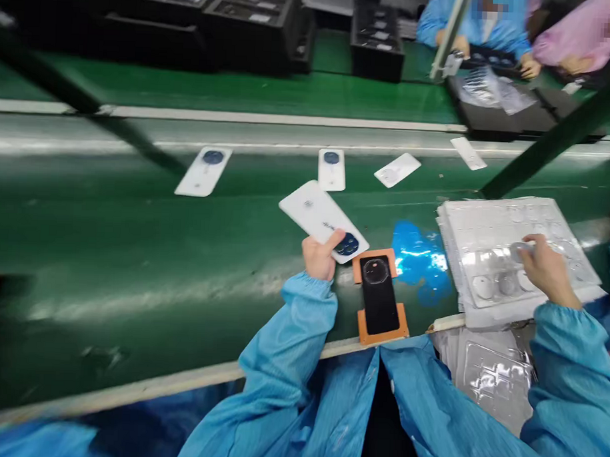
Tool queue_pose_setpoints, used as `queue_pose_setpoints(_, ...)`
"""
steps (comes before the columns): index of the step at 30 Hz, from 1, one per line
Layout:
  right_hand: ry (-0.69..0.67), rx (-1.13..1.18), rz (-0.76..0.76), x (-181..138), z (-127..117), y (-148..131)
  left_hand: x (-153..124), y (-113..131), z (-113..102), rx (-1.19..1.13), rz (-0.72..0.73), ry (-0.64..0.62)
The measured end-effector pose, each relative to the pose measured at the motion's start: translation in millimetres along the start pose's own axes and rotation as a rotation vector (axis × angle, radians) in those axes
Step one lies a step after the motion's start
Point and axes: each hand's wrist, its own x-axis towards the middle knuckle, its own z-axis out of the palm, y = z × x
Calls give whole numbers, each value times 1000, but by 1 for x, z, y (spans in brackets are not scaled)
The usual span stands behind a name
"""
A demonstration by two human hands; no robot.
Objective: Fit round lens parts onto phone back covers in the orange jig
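My left hand (320, 254) is closed on the near end of a white phone back cover (321, 218) with a dark round camera ring, held just above the green belt. To its right an orange jig (381, 296) with a black insert lies at the belt's near edge. My right hand (546, 269) rests on a stack of clear blister trays (490, 228), fingers pinched on a small round piece (522, 249) in one pocket. Both arms wear blue sleeves.
Several more white covers (203, 171) lie farther along the green conveyor belt (134, 249). A blue film scrap (419, 256) sits beside the jig. Black trays (376, 41) stand beyond the belt, where other people in blue and pink work. Empty clear trays (494, 375) lie near my lap.
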Motion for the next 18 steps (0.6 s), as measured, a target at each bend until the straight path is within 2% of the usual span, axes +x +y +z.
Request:
queue_pose_setpoints(1,65,53,-62,-8,2,-17,0,0,-1,3,-9,-13)
queue_pose_setpoints(3,101,229,-211,-28,11,-60,1,0,-3,12,-31,-43)
queue_pose_setpoints(7,-32,496,-546,-73,53,-156,3,-2,-5,12,-51,-49)
queue_pose_setpoints(10,-42,542,-773,-94,91,-208,7,-3,-7,-7,-56,-5)
queue_pose_setpoints(12,-60,544,-844,-101,110,-225,10,-3,-9,-40,-63,35)
queue_pose_setpoints(14,-114,523,-882,-107,121,-230,13,-3,-10,-73,-64,63)
queue_pose_setpoints(18,-152,431,-923,-113,124,-227,14,-3,-9,-101,-38,67)
